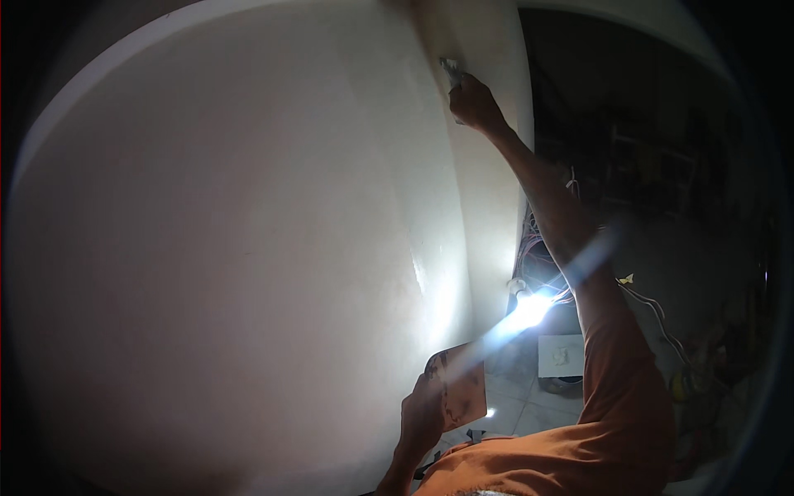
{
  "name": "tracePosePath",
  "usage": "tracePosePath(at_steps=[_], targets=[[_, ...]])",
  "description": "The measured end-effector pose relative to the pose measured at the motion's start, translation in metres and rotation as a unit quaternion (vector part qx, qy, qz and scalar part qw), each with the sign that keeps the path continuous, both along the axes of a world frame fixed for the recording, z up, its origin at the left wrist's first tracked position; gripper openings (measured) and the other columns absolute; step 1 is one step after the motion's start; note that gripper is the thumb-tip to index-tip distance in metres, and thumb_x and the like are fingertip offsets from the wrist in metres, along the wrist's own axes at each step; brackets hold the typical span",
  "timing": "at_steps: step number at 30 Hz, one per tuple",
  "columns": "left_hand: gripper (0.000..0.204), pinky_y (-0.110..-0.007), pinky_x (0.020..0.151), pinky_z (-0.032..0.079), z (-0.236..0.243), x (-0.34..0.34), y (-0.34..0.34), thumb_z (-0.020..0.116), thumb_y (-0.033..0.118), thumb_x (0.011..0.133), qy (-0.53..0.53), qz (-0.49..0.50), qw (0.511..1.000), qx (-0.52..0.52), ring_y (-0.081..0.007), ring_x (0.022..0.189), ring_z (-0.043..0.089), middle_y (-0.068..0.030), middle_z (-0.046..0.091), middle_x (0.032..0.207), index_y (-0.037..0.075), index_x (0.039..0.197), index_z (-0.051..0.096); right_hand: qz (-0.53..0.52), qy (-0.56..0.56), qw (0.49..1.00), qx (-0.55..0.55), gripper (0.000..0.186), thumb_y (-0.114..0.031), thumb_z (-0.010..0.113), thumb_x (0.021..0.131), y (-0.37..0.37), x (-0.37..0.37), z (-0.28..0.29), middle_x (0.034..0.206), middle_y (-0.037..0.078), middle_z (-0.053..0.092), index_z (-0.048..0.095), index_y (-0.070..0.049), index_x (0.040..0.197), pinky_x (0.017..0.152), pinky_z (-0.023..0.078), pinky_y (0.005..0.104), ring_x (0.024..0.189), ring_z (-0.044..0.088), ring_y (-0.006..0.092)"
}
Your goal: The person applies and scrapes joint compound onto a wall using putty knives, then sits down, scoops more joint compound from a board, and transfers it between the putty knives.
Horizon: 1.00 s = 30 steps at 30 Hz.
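My right hand (475,103) reaches far up along a large pale surface (248,248) and is closed around a small tool that looks like a putty knife (451,69). Its light-coloured end is at the surface; whether it touches, I cannot tell. Low in front of me, my left hand (422,413) grips the left edge of a flat brown board (465,388) with rounded corners. Dark smears mark the board's face. It is held tilted beside the lower right part of the pale surface.
A very bright lamp (533,309) shines beside the surface, with wires (533,248) around it. A white square sheet (561,357) with a lump on it rests on a round dark container (560,385) above floor tiles (529,413). Cables (653,306) hang at the right.
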<state>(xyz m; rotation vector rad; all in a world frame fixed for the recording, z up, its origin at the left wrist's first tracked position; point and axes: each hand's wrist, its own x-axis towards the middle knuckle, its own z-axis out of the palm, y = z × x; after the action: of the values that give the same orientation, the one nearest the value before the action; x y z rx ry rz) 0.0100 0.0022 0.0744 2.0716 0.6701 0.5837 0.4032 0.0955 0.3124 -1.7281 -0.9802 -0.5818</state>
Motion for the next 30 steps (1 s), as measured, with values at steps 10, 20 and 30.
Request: tracePosePath(at_steps=[10,20,30], targets=[[0.019,-0.043,0.074,0.051,-0.010,0.001,-0.001,0.049,0.008,0.084,-0.009,0.032,0.999,-0.008,-0.0365,0.086,0.059,-0.0196,0.056,0.098,-0.001,0.101,0.053,-0.036,-0.101,0.994,-0.001,0.033,-0.010,0.048,0.082,0.018,-0.023,-0.032,0.107,0.028,0.052,0.048,0.011,0.108,0.082,0.049,0.0472,0.096,0.057,0.0403],[0.019,-0.044,0.070,0.051,-0.018,0.000,0.002,0.049,0.008,0.084,-0.058,-0.005,0.998,-0.009,-0.0378,0.083,0.059,-0.0192,0.056,0.098,0.001,0.101,0.052,0.035,-0.024,0.998,0.040,0.032,-0.015,0.045,0.086,-0.047,-0.034,0.012,0.089,0.027,0.062,0.054,0.008,0.105,0.078,0.049,0.0445,0.085,0.063,0.0360],[0.019,-0.042,0.072,0.051,-0.021,-0.010,0.004,0.048,0.008,0.085,-0.066,0.033,0.997,-0.002,-0.0371,0.086,0.060,-0.0205,0.056,0.103,0.000,0.101,0.052,0.009,-0.032,0.999,-0.003,0.042,-0.014,0.045,0.080,0.015,-0.013,0.048,0.105,0.027,0.059,0.052,0.010,0.112,0.086,0.048,0.0449,0.098,0.060,0.0384]])
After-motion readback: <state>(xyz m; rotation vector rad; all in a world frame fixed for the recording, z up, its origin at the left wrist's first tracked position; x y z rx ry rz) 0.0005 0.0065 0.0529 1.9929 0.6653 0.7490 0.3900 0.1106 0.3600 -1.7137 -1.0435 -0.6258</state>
